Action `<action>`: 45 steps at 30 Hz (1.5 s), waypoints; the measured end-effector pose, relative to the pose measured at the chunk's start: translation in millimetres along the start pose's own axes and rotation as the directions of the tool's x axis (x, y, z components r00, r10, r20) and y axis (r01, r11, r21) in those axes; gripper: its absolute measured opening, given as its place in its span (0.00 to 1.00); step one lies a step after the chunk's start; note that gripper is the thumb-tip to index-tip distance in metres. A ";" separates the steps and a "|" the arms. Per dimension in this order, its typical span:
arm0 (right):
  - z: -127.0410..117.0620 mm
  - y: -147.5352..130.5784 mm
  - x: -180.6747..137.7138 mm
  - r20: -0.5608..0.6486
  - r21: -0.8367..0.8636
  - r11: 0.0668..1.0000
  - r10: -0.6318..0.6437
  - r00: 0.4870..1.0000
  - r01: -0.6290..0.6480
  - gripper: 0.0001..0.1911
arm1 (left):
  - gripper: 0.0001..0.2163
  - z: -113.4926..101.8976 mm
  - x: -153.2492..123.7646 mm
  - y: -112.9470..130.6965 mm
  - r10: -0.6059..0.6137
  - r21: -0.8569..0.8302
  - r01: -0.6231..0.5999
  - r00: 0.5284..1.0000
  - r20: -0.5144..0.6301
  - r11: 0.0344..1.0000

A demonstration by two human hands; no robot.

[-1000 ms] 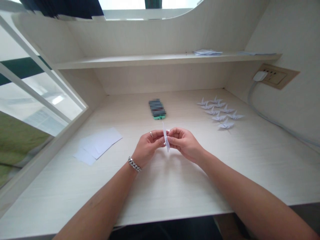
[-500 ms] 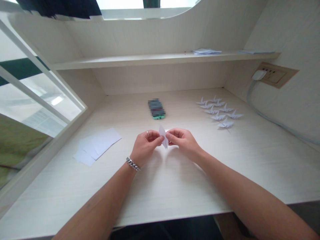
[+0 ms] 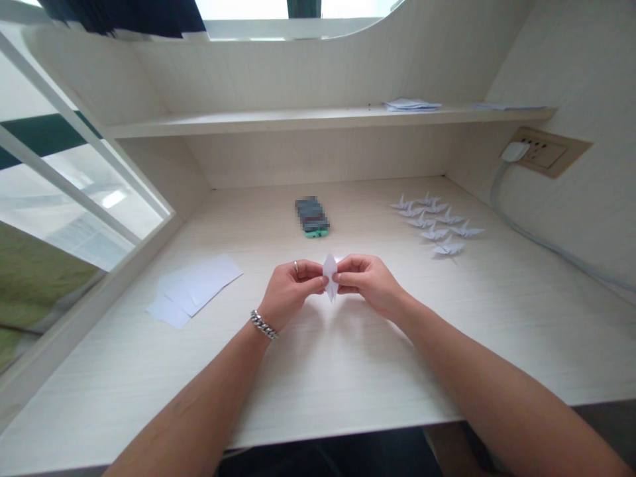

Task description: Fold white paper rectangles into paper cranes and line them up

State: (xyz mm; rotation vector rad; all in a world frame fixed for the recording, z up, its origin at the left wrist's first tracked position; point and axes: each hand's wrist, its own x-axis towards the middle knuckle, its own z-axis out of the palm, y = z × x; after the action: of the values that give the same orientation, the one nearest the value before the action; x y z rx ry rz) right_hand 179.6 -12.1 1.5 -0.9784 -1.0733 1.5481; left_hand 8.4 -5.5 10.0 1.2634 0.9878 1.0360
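Observation:
Between my two hands a small folded piece of white paper, narrow and diamond-shaped, stands upright with pointed ends at top and bottom. My left hand pinches its left edge between thumb and fingers. On the other edge, my right hand pinches it the same way. Both hands are just above the middle of the desk. Several folded white paper cranes stand in rows beyond my right hand. To the left of my left hand lie several flat sheets of white paper, overlapping one another.
Behind my hands lies a dark, blurred-out object with a green end. A shelf runs along the back with a stack of papers on it. At right, a cable hangs from a wall socket.
The folded paper has turned from tilted to upright and shifted slightly right and down. My right fingers have moved onto its right edge; my left hand follows slightly to the right.

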 end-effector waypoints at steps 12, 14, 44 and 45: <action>0.7 -0.9 -2.0 0.041 0.011 1.000 0.014 0.999 -0.014 0.10 | 0.03 0.4 -0.1 -1.4 0.059 0.032 -0.058 0.998 -0.028 0.998; 0.5 1.1 -0.8 0.017 -0.035 0.999 -0.020 1.000 0.021 0.12 | 0.04 -0.1 0.2 -1.9 0.083 0.084 -0.081 0.996 -0.027 0.993; -2.6 10.0 1.4 -0.018 -0.389 0.898 -0.229 0.973 0.204 0.09 | 0.07 -0.9 -0.7 -6.2 0.242 0.470 -0.198 0.970 -0.035 0.860; -2.0 10.2 1.2 -0.020 -0.385 0.900 -0.230 0.973 0.205 0.09 | 0.07 -0.7 -1.0 -6.6 0.249 0.486 -0.197 0.967 -0.044 0.851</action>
State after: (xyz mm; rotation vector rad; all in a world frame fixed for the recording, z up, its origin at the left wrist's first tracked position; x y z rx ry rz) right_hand 178.5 -12.0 -8.9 -1.1160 -1.4198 1.1381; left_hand 7.9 -6.4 3.5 1.7816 1.2510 1.0803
